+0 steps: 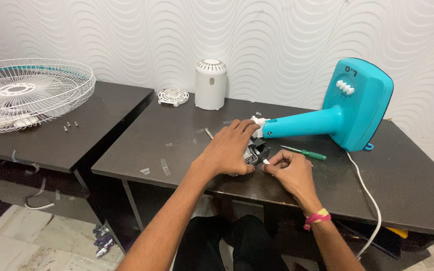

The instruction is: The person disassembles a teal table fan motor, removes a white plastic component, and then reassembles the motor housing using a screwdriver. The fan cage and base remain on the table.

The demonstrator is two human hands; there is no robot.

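The left hand (pixel 231 148) is lying palm-down over a small dark motor assembly (pixel 257 149) near the front edge of the dark table (pixel 177 145), its fingers curled over the part and pressing it down, so this grip is closed on the assembly. The right hand (pixel 290 169) is working just to the right of that hold, its thumb and forefinger pinched together on a small white piece (pixel 266 161) at the assembly's near corner; whether that piece is a wire end or a connector is too small to tell.

Directly beyond the left hand's fingertips, the neck of a teal fan stand (pixel 327 120) is lying on its side, its white end touching the assembly and its broad base tilted up farther to the right. Just past the right hand, a green-handled screwdriver (pixel 305 153) is resting flat on the table. A white cord (pixel 370 195) is trailing from the stand's base off the front edge, to the right of the right wrist, which is wearing a pink and yellow band (pixel 317 218).

Well beyond the hands, near the wall, a white cylindrical cover (pixel 210 84) is standing upright with a small white round part (pixel 173 96) beside it. Far to the left of the grip, a white wire fan guard (pixel 28 93) is lying on a second table (pixel 101 115).
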